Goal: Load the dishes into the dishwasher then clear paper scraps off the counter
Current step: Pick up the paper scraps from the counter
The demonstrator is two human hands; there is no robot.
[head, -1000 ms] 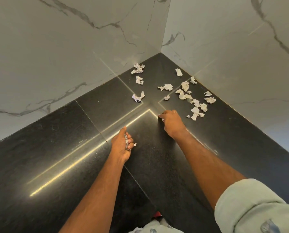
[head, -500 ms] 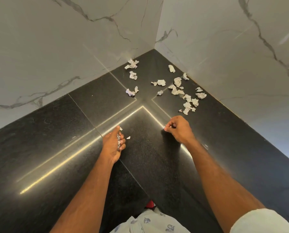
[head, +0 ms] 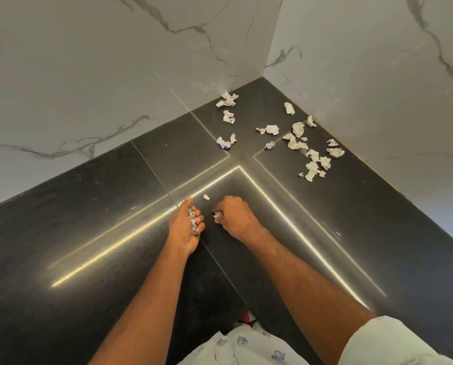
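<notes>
While left hand (head: 184,227) grips wad of scraps (head: 193,223), right hand (head: 233,217) pinches one scrap (head: 217,215) off tabletop (head: 88,206). Remaining paper bits (head: 309,154) near corner: I judge light, crushable; pinch anywhere.

**Bare forearms, pale patterned clothes**

Both forearms are bare. The right arm wears a pale grey-green sleeve (head: 394,343) ending above the elbow. At the bottom edge shows a light garment (head: 241,349) printed with small blue-grey leaf motifs.
</notes>
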